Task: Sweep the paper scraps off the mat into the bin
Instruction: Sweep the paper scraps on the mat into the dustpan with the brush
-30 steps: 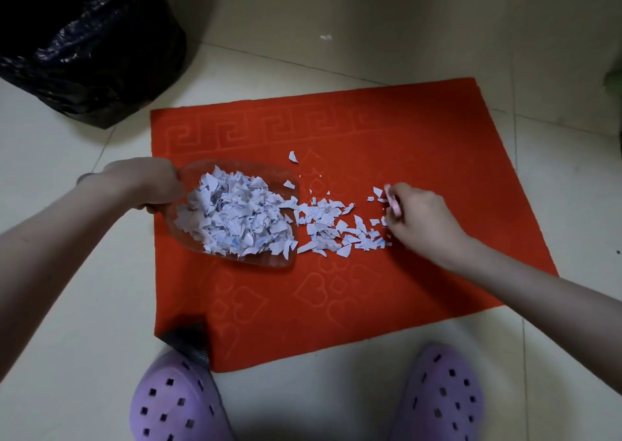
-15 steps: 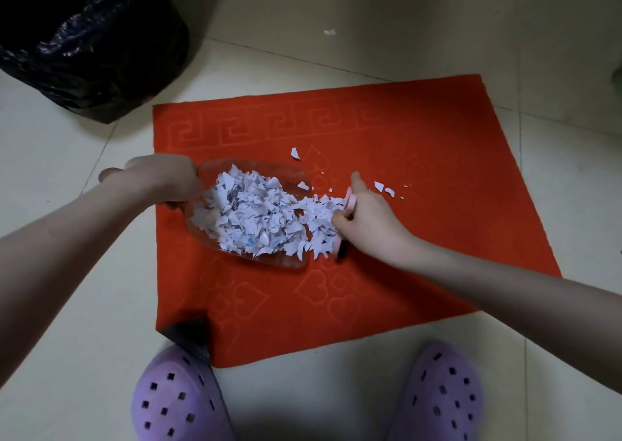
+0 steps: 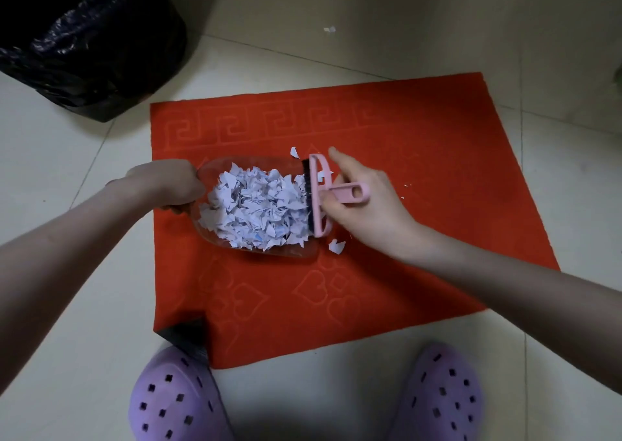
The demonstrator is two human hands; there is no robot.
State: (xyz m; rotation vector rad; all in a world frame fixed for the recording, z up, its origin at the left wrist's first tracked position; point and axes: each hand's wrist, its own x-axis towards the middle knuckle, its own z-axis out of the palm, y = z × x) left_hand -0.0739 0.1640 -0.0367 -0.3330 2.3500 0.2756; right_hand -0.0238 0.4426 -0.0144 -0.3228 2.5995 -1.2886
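Note:
A red mat (image 3: pixel 420 178) lies on the tiled floor. On its left half rests a clear plastic scoop (image 3: pixel 255 164) heaped with white paper scraps (image 3: pixel 259 208). My left hand (image 3: pixel 168 183) grips the scoop's left end. My right hand (image 3: pixel 367 208) holds a small pink brush (image 3: pixel 323 198) whose dark bristles press against the pile at the scoop's mouth. A few loose scraps lie on the mat: one above the brush (image 3: pixel 295 152), one below it (image 3: pixel 336 246), and tiny bits to the right (image 3: pixel 407 185). The bin, lined with a black bag (image 3: pixel 87 43), stands at the upper left.
One stray scrap (image 3: pixel 330 29) lies on the floor beyond the mat. My two purple clogs (image 3: pixel 175 400) (image 3: pixel 441 397) are at the near edge; the left one is beside the mat's folded-up corner (image 3: pixel 188 333). Pale tiles surround the mat.
My right hand swept the brush leftward, pushing the spread scraps into the scoop. The brush is turned so its pink handle shows. The left hand kept the scoop in place.

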